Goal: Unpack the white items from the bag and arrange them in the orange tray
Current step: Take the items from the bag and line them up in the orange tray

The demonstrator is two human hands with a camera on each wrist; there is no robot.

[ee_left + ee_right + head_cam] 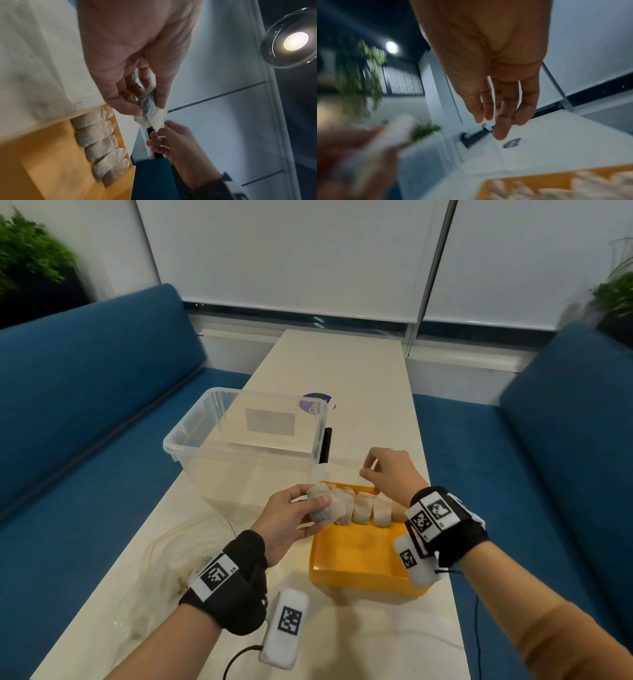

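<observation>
My left hand (313,496) pinches a crumpled white sachet (323,510) above the far left corner of the orange tray (359,559). The left wrist view shows thumb and fingers gripping that sachet (152,117). A row of several white sachets (366,508) stands along the tray's far wall, also visible as a row of sachets (101,142) from the left wrist. My right hand (368,469) hovers just beyond the tray's far edge, fingers relaxed and holding nothing; its fingers (500,129) hang straight down. A clear plastic bag (161,563) lies crumpled at the table's left.
A clear plastic bin (191,436) stands behind the tray on the pale table (342,364). A purple round lid (317,402) lies beyond the bin. Blue sofas flank the table on both sides. The near half of the tray floor is bare.
</observation>
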